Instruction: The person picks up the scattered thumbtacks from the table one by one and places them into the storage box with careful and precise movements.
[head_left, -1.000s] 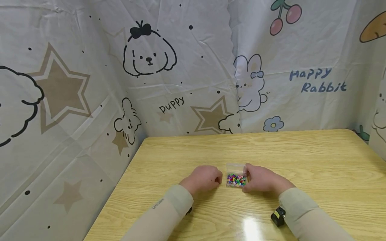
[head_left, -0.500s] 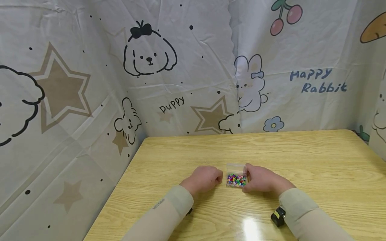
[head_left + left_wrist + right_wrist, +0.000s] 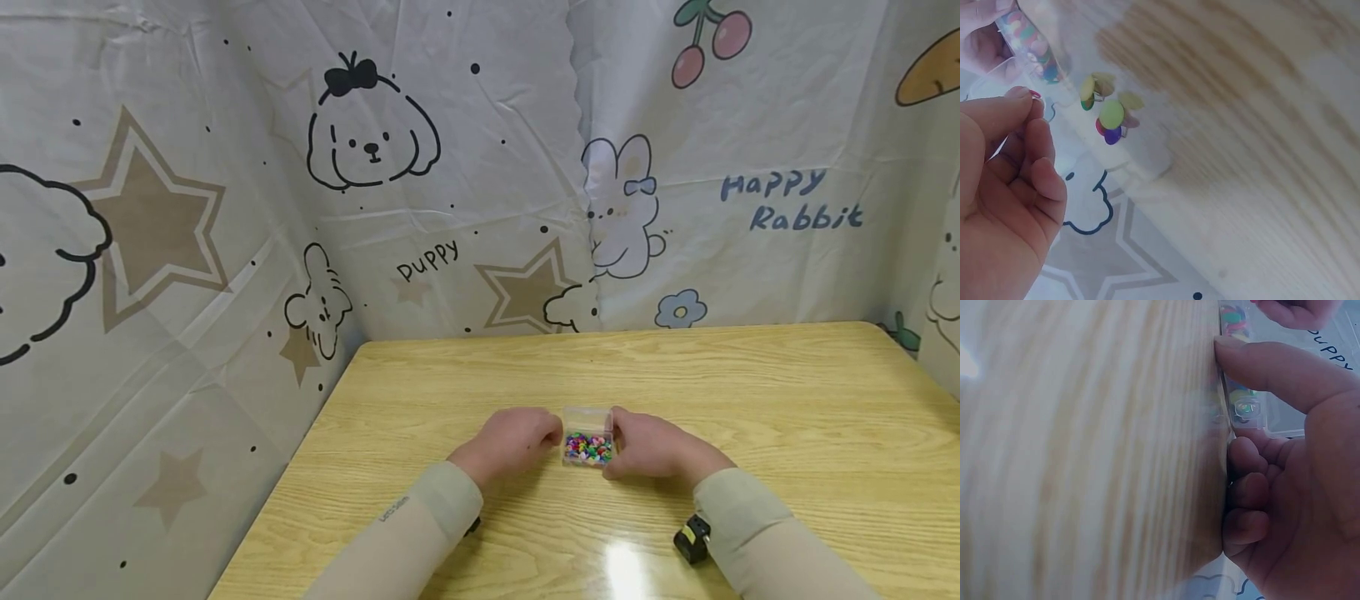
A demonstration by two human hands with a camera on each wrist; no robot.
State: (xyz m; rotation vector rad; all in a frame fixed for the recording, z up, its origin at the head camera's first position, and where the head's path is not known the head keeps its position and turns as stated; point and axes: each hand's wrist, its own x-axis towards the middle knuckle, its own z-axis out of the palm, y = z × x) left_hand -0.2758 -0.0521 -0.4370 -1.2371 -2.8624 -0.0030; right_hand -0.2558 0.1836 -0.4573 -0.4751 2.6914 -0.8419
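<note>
A small clear plastic box [image 3: 588, 415] stands on the table with its lid up, filled with colourful thumbtacks [image 3: 588, 448]. My right hand [image 3: 648, 447] grips the box by its right side, thumb at the near corner and fingers behind. Just left of the box, my left hand [image 3: 513, 439] pinches a red thumbtack [image 3: 1035, 94] between thumb and index finger, the other fingers curled. In the left wrist view, several loose thumbtacks [image 3: 1112, 115], lime, yellow, green, red and purple, lie on the table beside this hand. The head view hides them behind it.
The wooden table [image 3: 465, 375] reaches back to a printed white curtain [image 3: 510, 192], which also runs along the left side. A black wrist camera [image 3: 692, 539] sits under the right cuff.
My left hand has moved slightly right, up to the left side of the box. The right hand and the box have stayed in place.
</note>
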